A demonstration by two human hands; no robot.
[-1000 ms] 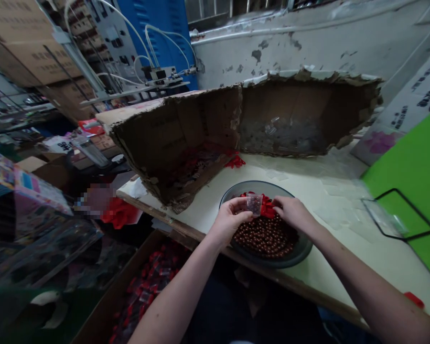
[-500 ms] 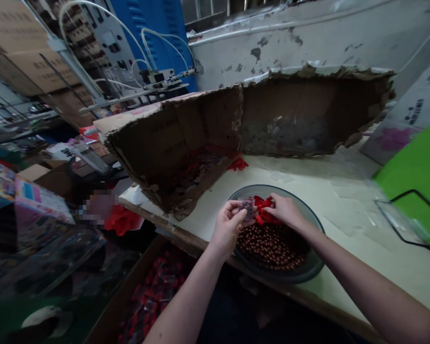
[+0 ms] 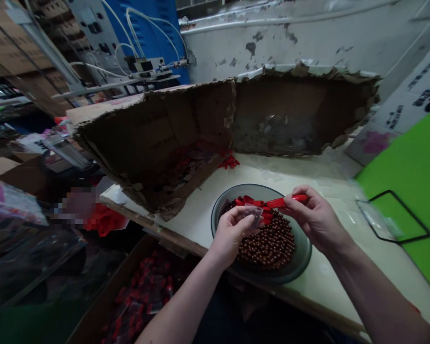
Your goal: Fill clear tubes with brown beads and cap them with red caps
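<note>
A grey bowl [image 3: 301,258] sits on the pale table near its front edge, filled with several small brown beads [image 3: 268,243] and some red strips [image 3: 249,201] at the back. My left hand [image 3: 232,231] is closed over the bowl's left side, pinching a small clear plastic bag [image 3: 252,213]. My right hand [image 3: 313,217] is above the bowl's right rim, fingers closed on a red strip [image 3: 284,201] that points left toward the bag.
A torn brown cardboard box [image 3: 186,129] lies open on its side behind the bowl, red pieces inside. A green board [image 3: 412,191] with a black wire frame [image 3: 401,217] stands right. Below the table, a carton [image 3: 143,291] holds red packets. Machinery and stacked boxes fill the left.
My right hand has lifted out of the bowl to the right with a red strip pinched in it. My left hand still holds the clear bag, slightly lower.
</note>
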